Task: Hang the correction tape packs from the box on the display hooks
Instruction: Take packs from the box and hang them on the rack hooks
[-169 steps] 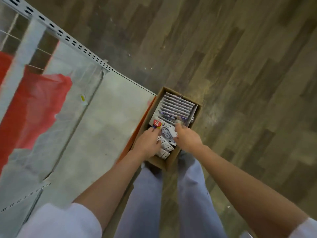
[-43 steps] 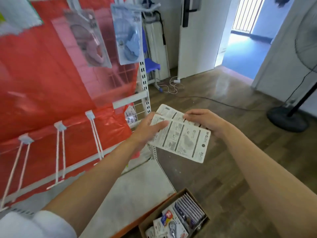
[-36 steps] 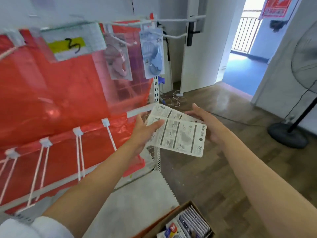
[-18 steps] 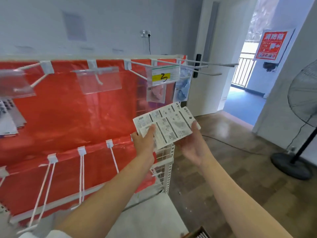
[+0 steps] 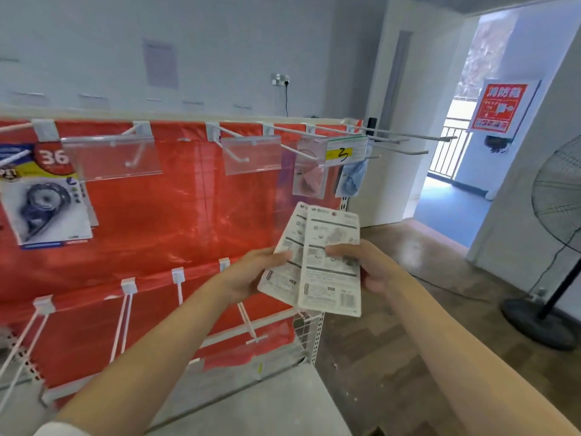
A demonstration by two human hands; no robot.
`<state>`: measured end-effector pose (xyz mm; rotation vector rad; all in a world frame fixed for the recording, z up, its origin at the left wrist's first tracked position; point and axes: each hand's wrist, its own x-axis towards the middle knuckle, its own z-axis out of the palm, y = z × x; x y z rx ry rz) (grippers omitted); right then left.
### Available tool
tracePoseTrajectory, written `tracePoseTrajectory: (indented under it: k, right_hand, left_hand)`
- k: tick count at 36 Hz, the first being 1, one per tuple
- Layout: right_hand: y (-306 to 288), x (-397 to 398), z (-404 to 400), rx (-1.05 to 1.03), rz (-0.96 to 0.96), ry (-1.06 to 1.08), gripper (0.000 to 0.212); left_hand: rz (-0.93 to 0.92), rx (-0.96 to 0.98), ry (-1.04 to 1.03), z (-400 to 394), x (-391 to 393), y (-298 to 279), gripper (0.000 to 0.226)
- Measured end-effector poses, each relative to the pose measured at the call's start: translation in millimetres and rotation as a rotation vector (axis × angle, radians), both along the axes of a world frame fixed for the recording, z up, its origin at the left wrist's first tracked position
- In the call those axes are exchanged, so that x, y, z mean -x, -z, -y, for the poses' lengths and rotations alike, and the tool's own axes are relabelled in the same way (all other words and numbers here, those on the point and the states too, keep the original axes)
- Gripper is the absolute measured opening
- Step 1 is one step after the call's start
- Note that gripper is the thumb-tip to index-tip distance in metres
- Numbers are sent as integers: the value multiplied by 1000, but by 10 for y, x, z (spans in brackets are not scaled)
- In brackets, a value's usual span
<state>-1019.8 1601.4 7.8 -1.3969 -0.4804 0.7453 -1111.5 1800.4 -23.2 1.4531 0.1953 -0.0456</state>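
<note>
Both hands up: left hand (image 5: 251,275) and right hand (image 5: 367,265) pinch fanned correction tape packs (image 5: 327,262). Light, stiff cards, likely slippery; best gripped low, hang holes free for display hooks (image 5: 239,158).

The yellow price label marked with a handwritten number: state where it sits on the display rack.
Head view: the yellow price label sits in a clear holder at the top row's right end, above the pink pack and blue pack.

- Two hands: left hand (image 5: 251,275), right hand (image 5: 374,272).
- Two correction tape packs (image 5: 330,262) held, backs toward the camera.
- Three packs hang on the display: one dark pack (image 5: 47,202), one pink pack (image 5: 309,180), one blue pack (image 5: 352,180).
- Two clear label holders (image 5: 251,154) are without paper; one label holder (image 5: 345,151) has a yellow mark.
- One standing fan (image 5: 559,215).
- One red sign (image 5: 500,105).
</note>
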Motion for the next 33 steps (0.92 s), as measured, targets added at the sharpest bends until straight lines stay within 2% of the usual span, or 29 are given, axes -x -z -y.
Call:
tracePoseTrajectory:
  k: [2,6,12,19,27,33]
  right_hand:
    - [22,-6,-7,-24,3,32,35]
    - [48,-64,51,-69,30,246,16]
    - [79,-146,177,-70,42,353,37]
    - [55,-100,172,-128,35,318,37]
    - [55,-47,80,-225,-8,185,26]
    - [67,-33,-207,-183,18,175,28]
  left_hand:
    - [13,-67,-16,47,14,14,29]
    - [50,-75,-117,41,0,93,25]
    - [115,-4,-200,-46,29,95,21]
    - [148,-21,-211,-81,49,81,17]
    - [142,-181,-289,62,28,108,27]
    - [163,-228,-261,249,-9,34,31]
